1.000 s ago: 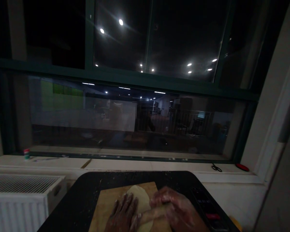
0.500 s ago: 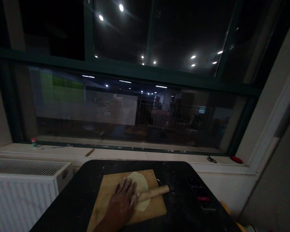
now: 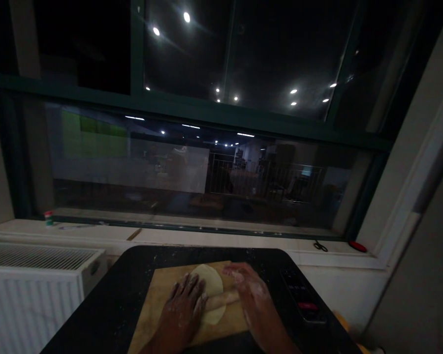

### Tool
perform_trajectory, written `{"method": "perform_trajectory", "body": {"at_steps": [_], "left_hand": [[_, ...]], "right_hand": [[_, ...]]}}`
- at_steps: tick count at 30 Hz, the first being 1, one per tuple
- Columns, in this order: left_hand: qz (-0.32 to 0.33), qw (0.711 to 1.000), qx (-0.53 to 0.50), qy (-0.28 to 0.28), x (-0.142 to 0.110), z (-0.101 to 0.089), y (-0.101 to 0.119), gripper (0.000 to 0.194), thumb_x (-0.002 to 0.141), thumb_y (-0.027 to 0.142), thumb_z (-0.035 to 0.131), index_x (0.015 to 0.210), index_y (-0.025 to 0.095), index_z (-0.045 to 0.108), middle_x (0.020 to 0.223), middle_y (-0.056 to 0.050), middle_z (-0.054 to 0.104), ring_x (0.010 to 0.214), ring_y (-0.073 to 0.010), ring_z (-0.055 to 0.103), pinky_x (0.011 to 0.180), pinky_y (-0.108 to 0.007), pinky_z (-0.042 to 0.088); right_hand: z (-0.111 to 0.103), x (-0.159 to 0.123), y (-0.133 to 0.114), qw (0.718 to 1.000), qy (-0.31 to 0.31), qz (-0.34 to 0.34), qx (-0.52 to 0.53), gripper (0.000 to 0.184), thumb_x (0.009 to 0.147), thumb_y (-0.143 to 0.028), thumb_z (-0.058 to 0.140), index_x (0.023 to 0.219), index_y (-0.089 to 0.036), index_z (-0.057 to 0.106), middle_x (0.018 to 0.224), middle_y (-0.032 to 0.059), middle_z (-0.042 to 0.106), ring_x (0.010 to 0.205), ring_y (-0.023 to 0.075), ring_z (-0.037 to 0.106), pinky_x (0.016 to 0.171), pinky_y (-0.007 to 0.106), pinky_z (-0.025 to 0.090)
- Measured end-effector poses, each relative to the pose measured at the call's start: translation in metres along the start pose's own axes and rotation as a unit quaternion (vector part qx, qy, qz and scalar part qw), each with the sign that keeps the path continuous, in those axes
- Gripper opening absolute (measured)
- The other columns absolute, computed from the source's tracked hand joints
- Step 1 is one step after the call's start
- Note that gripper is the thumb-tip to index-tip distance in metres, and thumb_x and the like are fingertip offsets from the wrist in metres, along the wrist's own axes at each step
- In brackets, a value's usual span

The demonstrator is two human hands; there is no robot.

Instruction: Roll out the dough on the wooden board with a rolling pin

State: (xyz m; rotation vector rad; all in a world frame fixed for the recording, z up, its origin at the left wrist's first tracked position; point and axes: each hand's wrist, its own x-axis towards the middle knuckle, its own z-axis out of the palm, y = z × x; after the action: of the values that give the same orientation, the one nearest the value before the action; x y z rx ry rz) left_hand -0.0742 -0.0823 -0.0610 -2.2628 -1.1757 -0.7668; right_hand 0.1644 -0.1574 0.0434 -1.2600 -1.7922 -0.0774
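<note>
A flat round of pale dough [image 3: 208, 284] lies on a wooden board [image 3: 162, 300] that rests on a black table [image 3: 121, 295]. A wooden rolling pin [image 3: 221, 300] lies across the dough. My left hand [image 3: 184, 307], floury, lies flat with fingers spread over the pin's left end and the dough. My right hand [image 3: 249, 292], also floury, rests palm down with fingers stretched over the pin's right end.
A dark remote-like device with a red button [image 3: 303, 297] lies on the table to the right. A white radiator [image 3: 37, 280] stands at the left. On the window sill sit a small red-capped jar [image 3: 48, 218], scissors [image 3: 320, 245] and a red disc [image 3: 357, 246].
My right hand, out of view half a second ago, has come back onto the pin's right end. The pin has shifted slightly toward me.
</note>
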Motion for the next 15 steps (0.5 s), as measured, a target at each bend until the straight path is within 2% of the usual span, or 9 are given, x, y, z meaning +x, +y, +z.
{"method": "perform_trajectory", "body": {"at_steps": [3,5,8,11,13,15], "left_hand": [[0.044,0.998,0.032,0.040,-0.002,0.003,-0.004,0.038,0.102,0.028,0.047,0.137,0.028,0.062,0.142,-0.007,0.063,0.137,-0.0298,0.053,0.106,-0.047,0.049],[0.081,0.993,0.050,0.073,-0.003,0.004,-0.007,0.038,0.099,0.021,0.048,0.132,0.028,0.064,0.141,-0.006,0.064,0.136,-0.0297,0.053,0.107,-0.047,0.047],[0.102,0.989,0.052,0.091,-0.004,0.007,-0.012,0.041,0.095,0.013,0.048,0.129,0.028,0.065,0.142,-0.006,0.063,0.136,-0.0298,0.052,0.110,-0.048,0.044],[0.094,0.991,0.050,0.080,-0.002,0.009,-0.016,0.043,0.095,0.010,0.046,0.128,0.029,0.065,0.143,-0.006,0.062,0.136,-0.0311,0.052,0.109,-0.049,0.045],[0.068,0.995,0.057,0.043,0.004,0.008,-0.018,0.043,0.095,0.011,0.045,0.127,0.030,0.066,0.142,-0.007,0.063,0.132,-0.0330,0.056,0.103,-0.052,0.050],[0.017,0.998,0.062,-0.022,0.012,0.007,-0.020,0.045,0.094,0.010,0.044,0.128,0.029,0.067,0.141,-0.008,0.063,0.131,-0.0350,0.057,0.099,-0.056,0.053]], "right_hand": [[0.028,-0.002,0.039,0.984,0.003,-0.017,-0.179,0.042,0.105,-0.032,0.030,0.115,-0.026,0.070,0.108,0.0071,0.074,0.100,0.0228,0.068,0.090,0.039,0.054],[0.047,-0.012,0.059,0.964,-0.022,-0.021,-0.264,0.041,0.102,-0.025,0.033,0.118,-0.024,0.070,0.117,0.0108,0.074,0.110,0.0261,0.067,0.095,0.041,0.052],[0.067,-0.012,0.074,0.956,-0.116,0.021,-0.270,0.042,0.100,-0.017,0.033,0.123,-0.023,0.068,0.125,0.0115,0.071,0.118,0.0264,0.065,0.099,0.041,0.051],[0.079,0.017,0.079,0.956,-0.167,0.034,-0.237,0.044,0.104,-0.022,0.027,0.121,-0.021,0.067,0.110,0.0108,0.075,0.102,0.0226,0.070,0.091,0.035,0.054],[0.087,0.043,0.084,0.958,-0.185,0.024,-0.219,0.041,0.104,-0.026,0.030,0.120,-0.021,0.067,0.110,0.0102,0.075,0.103,0.0220,0.069,0.091,0.034,0.053],[0.097,0.065,0.091,0.958,-0.206,0.008,-0.198,0.036,0.102,-0.027,0.038,0.123,-0.023,0.067,0.122,0.0094,0.072,0.115,0.0224,0.065,0.098,0.036,0.050]]}}
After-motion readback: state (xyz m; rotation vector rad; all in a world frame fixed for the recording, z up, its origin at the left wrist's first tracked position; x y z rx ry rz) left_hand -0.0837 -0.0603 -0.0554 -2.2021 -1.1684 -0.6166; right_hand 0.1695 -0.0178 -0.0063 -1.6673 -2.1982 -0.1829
